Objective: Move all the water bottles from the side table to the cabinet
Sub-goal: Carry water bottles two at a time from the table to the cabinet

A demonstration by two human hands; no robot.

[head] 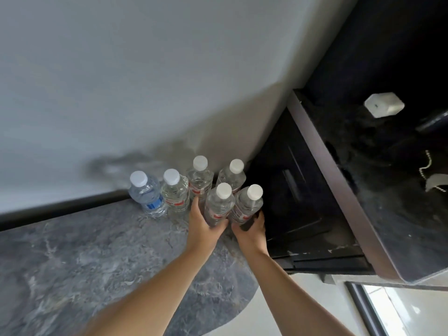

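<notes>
Several clear water bottles with white caps stand on the grey marble side table (72,251) against the wall. My left hand (202,226) grips the lower body of one red-labelled bottle (218,202). My right hand (252,232) grips the bottle beside it (248,203). Behind them stand two more red-labelled bottles (200,177) (232,174). Further left are another red-labelled bottle (174,190) and a blue-labelled bottle (146,192). The dark cabinet (327,151) rises to the right, with a dark shelf space below its top.
A white block (384,104), a dark cylinder (434,120) and a bead chain (428,163) lie on the cabinet's dark top. The pale wall (121,81) runs behind the table. The table's rounded edge (249,294) ends over a light floor.
</notes>
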